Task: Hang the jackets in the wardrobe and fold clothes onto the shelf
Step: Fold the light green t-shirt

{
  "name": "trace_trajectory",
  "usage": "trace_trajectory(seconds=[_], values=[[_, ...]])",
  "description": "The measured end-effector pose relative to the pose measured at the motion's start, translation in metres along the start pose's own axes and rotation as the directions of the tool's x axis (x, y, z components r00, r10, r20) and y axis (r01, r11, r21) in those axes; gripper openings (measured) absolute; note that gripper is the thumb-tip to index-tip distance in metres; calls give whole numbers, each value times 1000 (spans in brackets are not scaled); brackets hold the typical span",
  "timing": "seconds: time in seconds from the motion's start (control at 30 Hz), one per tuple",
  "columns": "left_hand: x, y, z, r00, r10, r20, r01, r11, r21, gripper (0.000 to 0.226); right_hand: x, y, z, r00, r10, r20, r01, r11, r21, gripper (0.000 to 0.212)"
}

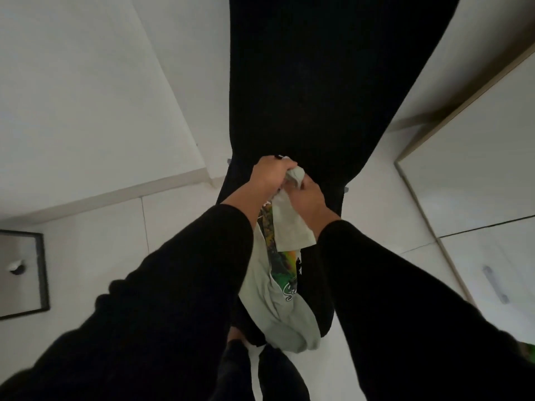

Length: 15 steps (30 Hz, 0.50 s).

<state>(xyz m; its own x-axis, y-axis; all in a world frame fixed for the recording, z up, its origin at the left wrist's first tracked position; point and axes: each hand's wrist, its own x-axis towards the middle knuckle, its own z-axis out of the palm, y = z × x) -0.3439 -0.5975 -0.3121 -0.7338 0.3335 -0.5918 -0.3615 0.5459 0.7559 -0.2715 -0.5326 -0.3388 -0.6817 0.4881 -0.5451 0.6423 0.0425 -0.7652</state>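
Mid-frame, the left hand (270, 176) and right hand (311, 198) each clamp a grip on the bunched pale grey T-shirt with green print (278, 287), hanging down towards bottom centre.

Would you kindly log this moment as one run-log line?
left hand: grips grey T-shirt | right hand: grips same | shirt: hanging, unfolded | behind: black garment

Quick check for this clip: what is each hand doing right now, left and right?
Left hand: fingers curled round the bunched top of the pale green printed T-shirt.
Right hand: also grips the T-shirt, beside the left.
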Motion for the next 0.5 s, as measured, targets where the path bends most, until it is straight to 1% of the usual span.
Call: trace_trajectory(seconds=[0.03, 0.07, 0.13, 0.2, 0.27, 0.33, 0.37, 0.43, 0.5], values=[[-14, 9, -4, 1000, -4, -3, 4, 1000, -30, 34, -12, -10, -10, 1000, -8, -17, 8, 1000, 15, 36], [-29, 18, -8, 1000, 23, 0, -23, 999, -23, 30, -24, -20, -19, 999, -20, -27, 20, 1000, 21, 33], [-61, 35, -19, 992, 122, -21, -122, 993, -9, 20, -49, -45, -38, 998, -63, -22, 63, 998, 11, 29], [-91, 55, -30, 969, 241, -56, -240, 970, 27, 23, -79, -76, -54, 992, -129, 14, 129, 992, -11, 22], [-118, 74, -41, 937, 342, -69, -336, 938, 90, 28, -110, -107, -68, 980, -193, 44, 195, 978, -67, 21], [-149, 94, -54, 918, 385, -93, -377, 922, 90, 27, -139, -134, -80, 962, -263, 72, 272, 949, -160, 23], [-167, 102, -61, 913, 398, -84, -393, 917, 69, 27, -155, -146, -85, 949, -305, 80, 315, 929, -195, 24], [-201, 116, -71, 902, 430, 18, -430, 903, -17, 22, -186, -164, -97, 914, -398, 77, 405, 890, -208, 23], [-237, 123, -79, 870, 472, 139, -470, 881, -55, 21, -219, -176, -108, 867, -495, 61, 498, 850, -174, 19]])
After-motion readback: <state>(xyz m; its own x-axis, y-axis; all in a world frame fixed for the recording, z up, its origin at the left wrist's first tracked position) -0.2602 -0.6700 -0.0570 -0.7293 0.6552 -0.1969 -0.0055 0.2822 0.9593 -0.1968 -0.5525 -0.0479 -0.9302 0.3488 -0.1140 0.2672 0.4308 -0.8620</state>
